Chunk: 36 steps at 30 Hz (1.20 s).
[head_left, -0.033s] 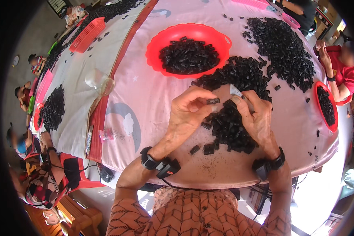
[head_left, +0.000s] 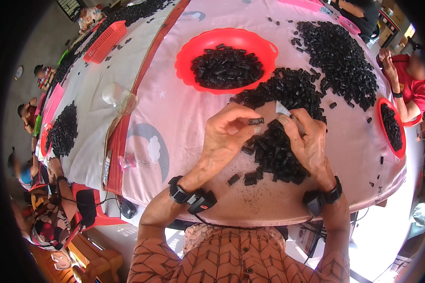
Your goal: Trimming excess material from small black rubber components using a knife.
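My left hand (head_left: 224, 134) pinches a small black cylindrical piece (head_left: 256, 121) between thumb and forefinger. To its right, my right hand (head_left: 308, 139) is closed on a flat pointed metal blade (head_left: 282, 108); the rest of that tool is hidden by the fingers. Blade and piece are a short gap apart. Below and between my hands lies a pile of loose black pieces (head_left: 281, 158), with a few strays at its left. Just beyond my hands a larger heap (head_left: 288, 89) reaches a red scalloped bowl (head_left: 182, 63), which is partly filled with the same pieces.
Another large heap of black pieces (head_left: 337, 59) covers the far right. Near a seated person in red (head_left: 411, 85) stands a red tray (head_left: 381, 104). A red wooden edge (head_left: 120, 151) runs along the left, with a clear jar (head_left: 125, 101) beside it and a basket (head_left: 104, 42) beyond.
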Tool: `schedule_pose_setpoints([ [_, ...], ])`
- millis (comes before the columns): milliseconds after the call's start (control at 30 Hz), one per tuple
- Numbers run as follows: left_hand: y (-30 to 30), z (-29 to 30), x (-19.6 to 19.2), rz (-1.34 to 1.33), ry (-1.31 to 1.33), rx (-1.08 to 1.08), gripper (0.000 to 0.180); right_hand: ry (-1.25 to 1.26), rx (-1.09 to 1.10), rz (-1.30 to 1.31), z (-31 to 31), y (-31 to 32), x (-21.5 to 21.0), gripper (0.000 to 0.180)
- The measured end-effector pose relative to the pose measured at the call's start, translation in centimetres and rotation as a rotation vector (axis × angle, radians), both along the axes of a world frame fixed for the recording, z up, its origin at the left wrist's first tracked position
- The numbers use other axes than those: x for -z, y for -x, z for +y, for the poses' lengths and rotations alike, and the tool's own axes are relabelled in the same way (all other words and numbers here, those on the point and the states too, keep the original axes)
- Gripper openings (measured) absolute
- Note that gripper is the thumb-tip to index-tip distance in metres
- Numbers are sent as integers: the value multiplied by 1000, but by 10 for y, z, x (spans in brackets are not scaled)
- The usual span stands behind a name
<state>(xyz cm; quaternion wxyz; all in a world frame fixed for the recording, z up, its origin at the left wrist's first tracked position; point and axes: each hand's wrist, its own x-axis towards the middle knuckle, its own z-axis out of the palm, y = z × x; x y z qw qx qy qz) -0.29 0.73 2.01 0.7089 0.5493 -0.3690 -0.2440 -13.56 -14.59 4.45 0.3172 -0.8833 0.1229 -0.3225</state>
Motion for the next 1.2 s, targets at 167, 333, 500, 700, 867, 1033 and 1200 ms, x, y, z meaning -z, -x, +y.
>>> schedule_pose_setpoints([
  [167, 1, -2, -2, -32, -43, -18, 27, 2, -6, 22, -2, -1, 1, 19],
  [333, 0, -1, -1, 44, -39, 14, 24, 40, -19, 30, 0, 0, -3, 19],
  [500, -1, -2, 4, 112, -18, -2, 22, -8, -24, -2, 3, 0, -3, 15],
  [700, -2, 0, 3, 191, -54, 3, 21, -3, -23, 20, -1, -1, 1, 15],
  [867, -7, 2, 5, 204, -69, 4, 22, 12, -27, 4, -1, -1, 3, 16],
  [1033, -7, -1, 6, 228, -77, -7, 16, -5, -27, 15, 1, -1, 0, 16],
  [1200, -9, -1, -3, 286, -167, -3, 20, -20, -27, 20, -3, -3, 2, 16],
])
